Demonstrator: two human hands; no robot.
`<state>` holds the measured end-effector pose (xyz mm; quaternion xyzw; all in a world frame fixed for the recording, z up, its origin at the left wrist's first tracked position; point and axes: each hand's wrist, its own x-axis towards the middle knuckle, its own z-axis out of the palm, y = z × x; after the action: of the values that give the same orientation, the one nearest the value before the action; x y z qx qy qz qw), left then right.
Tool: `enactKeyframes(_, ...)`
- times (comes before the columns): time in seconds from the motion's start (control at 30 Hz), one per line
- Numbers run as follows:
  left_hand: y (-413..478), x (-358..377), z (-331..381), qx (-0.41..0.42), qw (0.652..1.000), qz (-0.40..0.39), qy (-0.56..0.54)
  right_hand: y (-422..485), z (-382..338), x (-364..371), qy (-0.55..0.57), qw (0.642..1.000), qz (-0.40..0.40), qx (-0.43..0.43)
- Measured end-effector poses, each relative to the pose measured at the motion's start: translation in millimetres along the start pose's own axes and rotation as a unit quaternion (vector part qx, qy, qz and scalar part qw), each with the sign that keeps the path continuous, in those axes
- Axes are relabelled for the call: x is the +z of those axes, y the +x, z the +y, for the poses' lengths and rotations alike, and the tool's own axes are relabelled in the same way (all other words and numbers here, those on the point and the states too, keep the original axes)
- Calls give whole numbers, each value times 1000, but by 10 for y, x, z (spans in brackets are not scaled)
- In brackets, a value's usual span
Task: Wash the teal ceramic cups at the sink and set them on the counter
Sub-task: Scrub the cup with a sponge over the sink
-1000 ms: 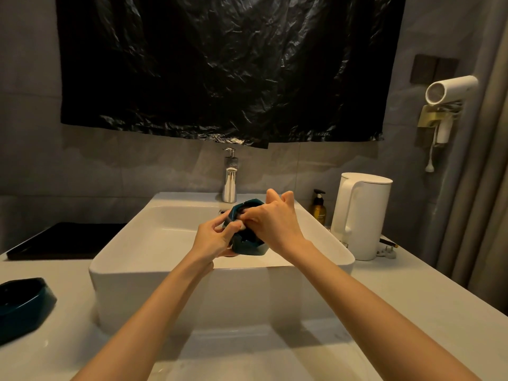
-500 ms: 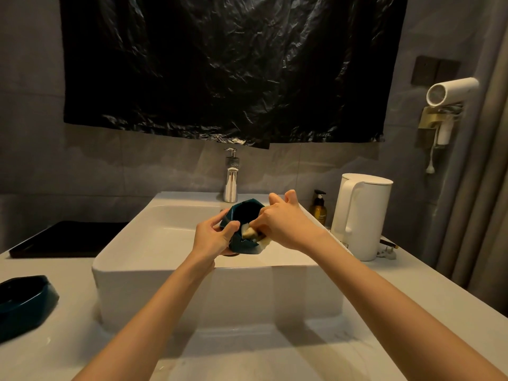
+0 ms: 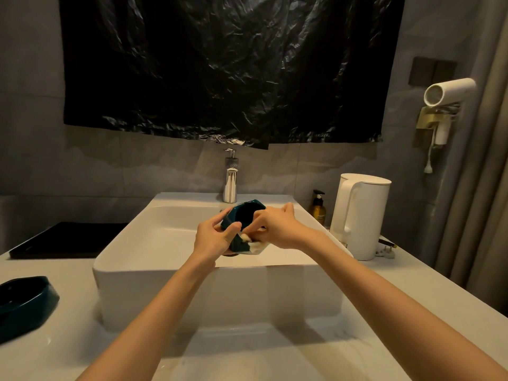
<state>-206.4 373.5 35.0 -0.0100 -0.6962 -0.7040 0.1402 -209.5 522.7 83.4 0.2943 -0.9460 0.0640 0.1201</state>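
Over the white basin (image 3: 154,259) I hold a teal faceted ceramic cup (image 3: 243,215), tilted with its dark mouth facing me. My left hand (image 3: 213,237) grips its left side, thumb across the wall. My right hand (image 3: 277,229) is closed on a pale sponge or cloth (image 3: 254,245) pressed against the cup's lower right side. A second teal cup (image 3: 23,303) sits upright on the counter (image 3: 68,350) at the far left, partly cut off by the frame edge.
A chrome tap (image 3: 230,181) stands behind the basin. To the right are an amber pump bottle (image 3: 318,207), a white kettle (image 3: 360,215) and a plug. A black tray (image 3: 68,239) lies left of the basin. A hair dryer (image 3: 448,92) hangs on the right wall.
My right hand came out of the cup's mouth and slid down to its lower outer side with the pale sponge. The cup's dark opening now shows.
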Motion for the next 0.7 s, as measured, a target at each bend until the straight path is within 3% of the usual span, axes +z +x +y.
enactKeyframes(0.17, -8, 33, 17, 3, 1000, -22, 19, -45, -19, -170, -202, 978, -10, -60)
enactKeyframes(0.23, -2, 18, 15, -2, 1000, -22, 15, -44, -24, -171, -230, 968, 5, -100)
enactKeyframes(0.37, 12, 6, 11, -7, 1000, -20, 16, -81, 29, -77, -91, 990, 14, -105)
enactKeyframes(0.53, 25, 5, -1, -13, 999, -31, -3, -65, 73, 138, 95, 983, 138, -72)
enactKeyframes(0.6, 22, 14, 4, -10, 999, -42, 2, 0, 49, 187, 122, 976, 173, -50)
enactKeyframes(0.7, 5, 26, 25, -15, 998, -57, -3, 66, -5, 194, 78, 967, 238, -36)
